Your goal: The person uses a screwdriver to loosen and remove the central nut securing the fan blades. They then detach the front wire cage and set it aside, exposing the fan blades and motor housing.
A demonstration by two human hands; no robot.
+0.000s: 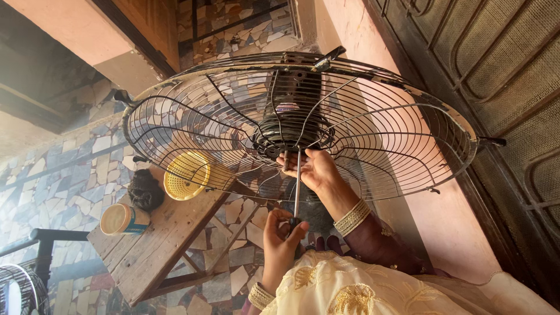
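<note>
- Gripping the dark handle of a long screwdriver [297,186] in the left hand [280,236], fingers closed around it, shaft pointing up at the hub of a round wire fan guard [396,134].
- Pinching at the guard's centre with the right hand [312,169], fingertips closed just beside the screwdriver tip; whatever is being pinched too small to make out.
- Filling the middle of the view, tilted, the rusty guard with the dark motor [291,125] behind it.
- Standing on the wooden surface [157,245] to the left: a yellow strainer [186,175], a capped tin [123,219], a dark lump [144,190].
</note>
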